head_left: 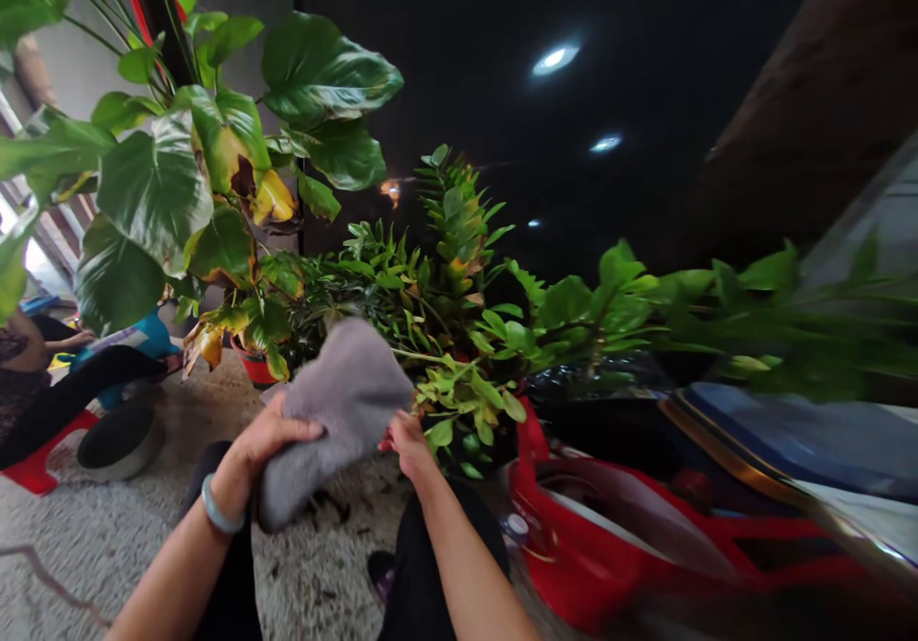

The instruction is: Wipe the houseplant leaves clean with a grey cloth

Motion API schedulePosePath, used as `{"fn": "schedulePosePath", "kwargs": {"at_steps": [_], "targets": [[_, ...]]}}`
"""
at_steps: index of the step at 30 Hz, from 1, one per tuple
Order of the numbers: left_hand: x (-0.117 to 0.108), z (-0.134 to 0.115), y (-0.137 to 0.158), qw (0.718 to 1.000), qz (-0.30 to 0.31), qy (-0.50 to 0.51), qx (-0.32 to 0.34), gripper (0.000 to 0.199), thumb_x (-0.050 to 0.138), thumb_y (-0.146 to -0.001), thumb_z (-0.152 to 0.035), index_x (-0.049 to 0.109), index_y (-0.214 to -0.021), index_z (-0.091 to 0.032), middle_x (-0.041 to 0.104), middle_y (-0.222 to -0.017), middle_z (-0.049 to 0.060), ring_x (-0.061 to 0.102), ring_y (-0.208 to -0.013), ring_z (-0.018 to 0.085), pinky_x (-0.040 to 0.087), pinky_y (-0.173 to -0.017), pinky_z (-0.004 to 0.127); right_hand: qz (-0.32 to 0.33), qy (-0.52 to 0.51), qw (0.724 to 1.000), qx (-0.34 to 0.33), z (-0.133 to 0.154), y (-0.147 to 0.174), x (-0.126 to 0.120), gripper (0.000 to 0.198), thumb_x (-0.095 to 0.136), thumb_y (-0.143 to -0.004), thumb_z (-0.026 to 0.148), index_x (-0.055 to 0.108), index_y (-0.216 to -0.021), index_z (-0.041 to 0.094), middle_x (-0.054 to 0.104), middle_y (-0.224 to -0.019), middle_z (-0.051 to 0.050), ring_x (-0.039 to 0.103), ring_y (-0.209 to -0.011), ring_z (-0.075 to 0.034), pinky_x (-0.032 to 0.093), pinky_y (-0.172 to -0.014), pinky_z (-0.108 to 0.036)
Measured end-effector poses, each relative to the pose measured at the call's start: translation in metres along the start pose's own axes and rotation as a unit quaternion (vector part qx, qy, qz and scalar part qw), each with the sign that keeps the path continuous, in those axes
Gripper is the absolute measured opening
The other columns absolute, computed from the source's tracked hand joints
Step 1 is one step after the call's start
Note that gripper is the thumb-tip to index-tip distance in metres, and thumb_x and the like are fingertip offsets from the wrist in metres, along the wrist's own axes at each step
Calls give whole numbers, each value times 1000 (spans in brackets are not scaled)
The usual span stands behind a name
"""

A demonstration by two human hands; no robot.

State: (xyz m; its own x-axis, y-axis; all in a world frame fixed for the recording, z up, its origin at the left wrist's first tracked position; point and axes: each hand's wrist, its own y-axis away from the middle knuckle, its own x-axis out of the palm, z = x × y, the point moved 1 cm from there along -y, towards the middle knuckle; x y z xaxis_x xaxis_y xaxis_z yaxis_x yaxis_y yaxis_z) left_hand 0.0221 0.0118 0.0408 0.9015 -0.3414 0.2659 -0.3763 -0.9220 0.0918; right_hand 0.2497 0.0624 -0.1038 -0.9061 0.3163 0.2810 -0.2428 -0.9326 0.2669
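Observation:
A soft grey fluffy piece of fabric (344, 392) is held up in front of my knees; its exact kind does not show. My left hand (269, 440), with a pale bangle on the wrist, grips its left side, thumb on top and the other fingers hidden beneath. At its right edge is my right hand (407, 445), closed with the fingertips pinched together. Whatever those fingertips pinch is too small or too hidden to make out.
Leafy potted plants (459, 306) stand ahead along a dark shiny wall. On my right is an open red bag (595, 536). A dark round basin (121, 440) and a red stool (43, 454) are at the left, where another person (29, 354) sits.

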Motion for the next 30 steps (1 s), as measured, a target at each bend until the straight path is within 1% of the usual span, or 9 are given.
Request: {"fn": "schedulePosePath", "kwargs": {"at_steps": [5,9,12,14,17,21,23,26,30], "targets": [[2,-58,-38,977,-160,66,122,62,89,-58,-29,73,-116,-15,80,-95,6,74,-85,24,58,-81,31,8,12,1000,26,6,4,8,13,68,-82,28,71,-84,15,69,-58,-2,57,-40,-10,40,-36,-17],[-11,-7,-34,977,-203,59,21,48,88,-62,-27,74,-107,-16,79,-86,6,72,-73,23,58,-73,31,3,15,999,41,6,3,7,12,64,-85,25,70,-80,15,68,-56,-2,56,-38,-11,39,-34,-17],[-23,49,-4,983,-143,65,-94,44,90,-60,-29,75,-97,-13,78,-79,10,71,-67,25,57,-67,34,-3,17,999,49,3,1,3,15,61,-87,23,68,-77,15,68,-55,-2,55,-36,-11,38,-32,-17],[-29,63,13,985,-102,78,-117,47,92,-56,-27,76,-97,-12,78,-81,12,73,-70,27,58,-69,35,-4,19,998,51,2,1,2,15,60,-87,23,69,-78,15,68,-54,-2,55,-36,-10,38,-33,-16],[-38,34,14,986,-128,93,-58,58,93,-52,-25,75,-106,-10,79,-84,11,74,-72,28,59,-71,35,-3,21,998,52,2,1,3,12,62,-86,23,70,-83,14,68,-55,-2,56,-38,-9,38,-33,-15],[-48,-36,-26,960,-242,126,58,52,84,-69,-29,72,-116,-10,79,-84,7,74,-71,22,60,-73,30,-1,24,999,48,4,2,7,12,65,-85,25,70,-83,14,68,-56,-2,56,-38,-10,39,-34,-16],[-51,-46,-46,947,-283,138,69,45,79,-74,-26,71,-116,-11,78,-80,4,72,-65,19,60,-71,29,0,23,999,45,4,3,8,13,67,-84,27,70,-81,14,69,-56,-2,56,-38,-10,40,-34,-17],[-52,-14,-47,946,-305,107,6,38,77,-75,-22,71,-111,-11,77,-73,4,69,-55,19,58,-61,29,-1,22,999,41,4,3,5,14,70,-82,29,71,-80,15,69,-57,-2,56,-38,-10,40,-34,-17],[-45,53,-2,951,-280,80,-103,34,83,-69,-25,72,-97,-9,75,-70,9,67,-51,21,55,-52,30,-17,31,998,46,2,2,-2,13,69,-81,28,72,-79,15,70,-56,-2,57,-38,-11,39,-33,-17]]}}
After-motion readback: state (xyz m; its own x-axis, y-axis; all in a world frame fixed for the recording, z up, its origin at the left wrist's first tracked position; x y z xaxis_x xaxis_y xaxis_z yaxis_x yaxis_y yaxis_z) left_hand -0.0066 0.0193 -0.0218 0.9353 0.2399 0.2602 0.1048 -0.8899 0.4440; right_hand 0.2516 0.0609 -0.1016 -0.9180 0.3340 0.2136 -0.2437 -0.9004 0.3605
